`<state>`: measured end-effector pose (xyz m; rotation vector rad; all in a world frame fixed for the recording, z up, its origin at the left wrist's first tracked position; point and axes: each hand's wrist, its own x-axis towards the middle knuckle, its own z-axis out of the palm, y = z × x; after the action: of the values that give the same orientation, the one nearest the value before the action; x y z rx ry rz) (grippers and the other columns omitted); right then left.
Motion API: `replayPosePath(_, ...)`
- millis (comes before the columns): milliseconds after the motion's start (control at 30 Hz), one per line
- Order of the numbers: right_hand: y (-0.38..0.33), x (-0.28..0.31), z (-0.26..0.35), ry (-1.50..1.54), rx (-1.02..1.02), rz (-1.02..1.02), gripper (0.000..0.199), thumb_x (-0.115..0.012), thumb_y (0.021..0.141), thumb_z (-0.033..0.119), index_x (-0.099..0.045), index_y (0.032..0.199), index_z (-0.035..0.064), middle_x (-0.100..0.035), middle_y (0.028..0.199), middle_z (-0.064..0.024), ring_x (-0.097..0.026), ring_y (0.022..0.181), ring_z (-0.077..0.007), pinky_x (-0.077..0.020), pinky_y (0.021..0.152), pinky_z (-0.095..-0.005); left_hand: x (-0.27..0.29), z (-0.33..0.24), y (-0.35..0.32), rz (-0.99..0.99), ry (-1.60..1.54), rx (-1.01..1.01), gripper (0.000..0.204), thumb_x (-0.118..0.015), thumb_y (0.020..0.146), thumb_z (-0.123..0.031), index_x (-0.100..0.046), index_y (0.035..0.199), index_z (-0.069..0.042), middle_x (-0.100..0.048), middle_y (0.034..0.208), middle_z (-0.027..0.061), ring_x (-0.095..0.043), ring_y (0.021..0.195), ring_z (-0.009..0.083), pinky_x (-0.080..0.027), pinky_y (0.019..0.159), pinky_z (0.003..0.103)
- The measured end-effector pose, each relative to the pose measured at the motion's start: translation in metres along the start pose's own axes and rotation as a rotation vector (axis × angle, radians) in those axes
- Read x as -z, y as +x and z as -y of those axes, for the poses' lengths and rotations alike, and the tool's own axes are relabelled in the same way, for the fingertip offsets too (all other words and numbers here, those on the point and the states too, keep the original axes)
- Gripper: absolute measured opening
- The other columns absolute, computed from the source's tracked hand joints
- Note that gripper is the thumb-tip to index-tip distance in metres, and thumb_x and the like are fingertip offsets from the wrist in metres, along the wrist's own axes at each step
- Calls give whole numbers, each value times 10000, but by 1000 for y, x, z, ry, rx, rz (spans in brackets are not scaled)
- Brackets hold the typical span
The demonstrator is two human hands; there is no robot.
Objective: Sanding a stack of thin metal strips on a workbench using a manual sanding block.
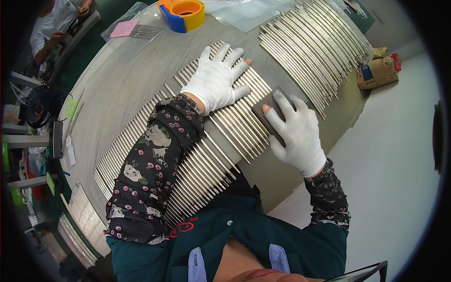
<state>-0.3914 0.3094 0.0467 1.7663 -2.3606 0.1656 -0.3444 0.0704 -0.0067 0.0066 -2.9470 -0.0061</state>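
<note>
My left hand (216,77), in a white glove with some bare fingertips, lies flat with fingers spread across a row of thin silvery metal rods (246,122). The rods lie side by side in a long band on the grey tabletop, and my left forearm in a flowered sleeve crosses over them. At the right end of this band, my right hand (300,134), gloved the same way, grips a flat dark grey block (269,99). Its fingers reach over the block's top, with the thumb by the near edge. The block's underside is hidden.
Another band of metal rods (310,51) lies at the far right. A yellow and blue tape dispenser (192,21) stands at the back, near a plastic bag with a pink label (123,28). A brown paper package (378,73) sits by the right wall. Another person (56,23) works far left, beyond a black fan (40,107).
</note>
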Motion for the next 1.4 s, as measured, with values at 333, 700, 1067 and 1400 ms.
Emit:
replayPosePath(333, -63, 32, 7, 80, -174, 53, 618, -675, 569, 140, -613, 1184, 128, -506, 1347, -150, -493, 1141, -377, -431, 833, -443, 3, 1, -3, 38, 58, 13, 683, -400, 933, -614, -413, 1461, -181, -359, 1521, 127, -287, 1421, 348, -196, 1149, 564)
replayPosePath(700, -40, 21, 12, 55, -92, 27, 633, -690, 591, 167, -600, 1217, 134, -494, 1354, -165, -509, 1121, -368, -463, 779, -428, 8, 1, -8, 75, 48, 24, 675, -415, 936, -603, -399, 1469, -189, -339, 1533, 130, -275, 1425, 357, -193, 1154, 565)
replayPosePath(1067, -2, -1, 14, 10, -12, 26, 588, -686, 673, 198, -589, 1250, 137, -520, 1318, -167, -512, 1117, -392, -479, 742, -424, 5, 2, -12, 46, 64, 7, 698, -414, 927, -620, -398, 1469, -182, -348, 1526, 131, -265, 1430, 359, -198, 1150, 570)
replayPosePath(1400, -7, 2, 10, 25, 25, -5, 578, -688, 663, 189, -593, 1230, 133, -505, 1340, -163, -510, 1091, -382, -482, 737, -431, 7, 3, -14, 61, 69, 6, 677, -447, 925, -589, -416, 1456, -170, -351, 1520, 128, -273, 1426, 353, -213, 1138, 572)
